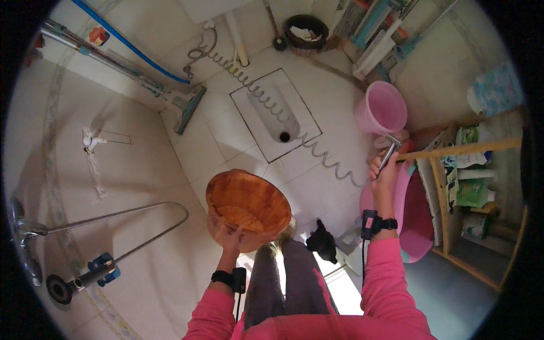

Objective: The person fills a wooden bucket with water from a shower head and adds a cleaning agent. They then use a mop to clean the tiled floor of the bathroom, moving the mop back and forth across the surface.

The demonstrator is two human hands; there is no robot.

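Note:
My left hand (233,240) grips the near rim of a wooden tub (248,204), which is tilted so that its inside faces up toward me. The tub looks empty, and its underside is hidden. Over on the right, my right hand (382,170) is closed around the handle of a metal spray nozzle (389,155). From that nozzle a grey coiled hose (325,160) stretches across the floor to the far wall. The nozzle's head lies just in front of a pink bucket (384,106). Both wrists wear black strapped devices.
A squat toilet (276,108) is set in the tiled floor. Right of me are a large pink basin (414,221) and a wooden shelf (467,148) with bottles. A floor squeegee (189,110) leans at left. Near my feet is a black cat (322,242). A wastebasket (306,33) stands at the back.

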